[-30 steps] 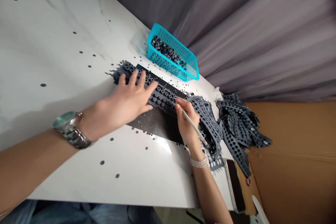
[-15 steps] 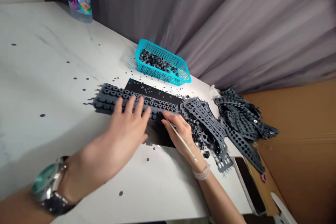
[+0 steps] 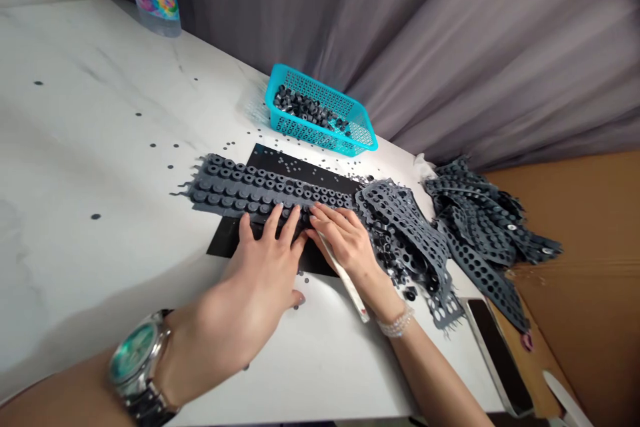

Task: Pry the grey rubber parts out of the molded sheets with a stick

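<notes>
Fingers of left hand (image 3: pixel 265 260) spread flat on rubber strip (image 3: pixel 260 190); right hand (image 3: pixel 345 240) grips thin stick (image 3: pixel 345 278).

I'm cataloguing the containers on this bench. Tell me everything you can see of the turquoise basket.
The turquoise basket is a small rectangular tray of what looks like plastic, with mesh-like perforated walls and floor. It stands upright on the white table by the grey curtain, beyond the grey strip of rings. Small dark ring-shaped pieces lie heaped inside, mostly toward its left end. Neither hand touches it.
</notes>
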